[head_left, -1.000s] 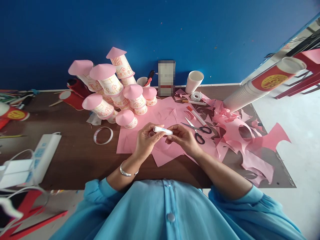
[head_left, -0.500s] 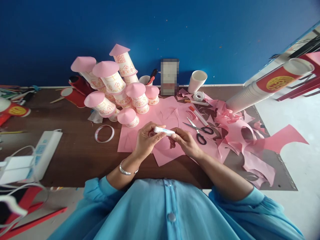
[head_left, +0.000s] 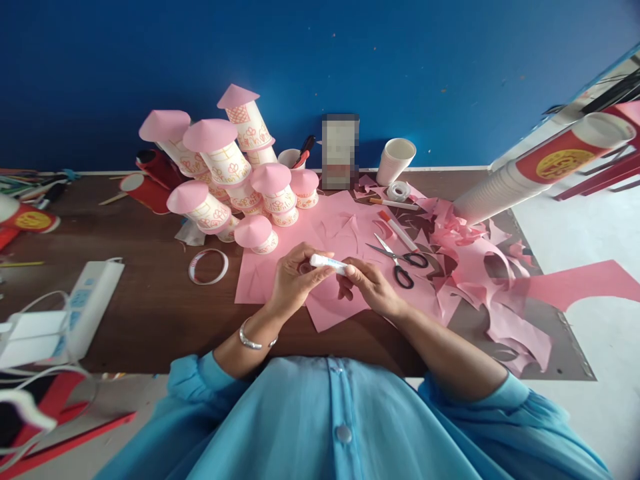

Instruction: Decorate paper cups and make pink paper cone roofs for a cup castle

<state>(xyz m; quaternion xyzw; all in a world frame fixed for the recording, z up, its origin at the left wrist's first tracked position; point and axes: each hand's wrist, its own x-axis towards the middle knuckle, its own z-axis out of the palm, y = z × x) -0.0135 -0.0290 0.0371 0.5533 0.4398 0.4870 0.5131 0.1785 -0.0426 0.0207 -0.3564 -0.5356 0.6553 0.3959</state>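
Note:
My left hand (head_left: 295,283) is closed round the body of a small white tube (head_left: 327,263) with faint blue print. The fingers of my right hand (head_left: 373,287) pinch the tube's narrow right end. Beneath both hands lie pink paper sheets (head_left: 325,317) on the brown table. Black-handled scissors (head_left: 396,257) rest partly open just right of my right hand. Behind my left hand stands a small white cup with a pink cone roof (head_left: 254,232), beside a cluster of taller cup towers (head_left: 220,157) with drawn orange patterns.
A tape ring (head_left: 209,267) and a white power strip (head_left: 95,307) lie left. Pink scraps (head_left: 470,260), an orange-capped marker (head_left: 399,231) and a leaning cup stack (head_left: 530,177) are right. A white cup (head_left: 396,162) stands near the blue wall (head_left: 280,60).
The tube has shifted slightly to the right between my hands, and my right hand has moved a little with it. The pink strip at the table's right edge has swung outward.

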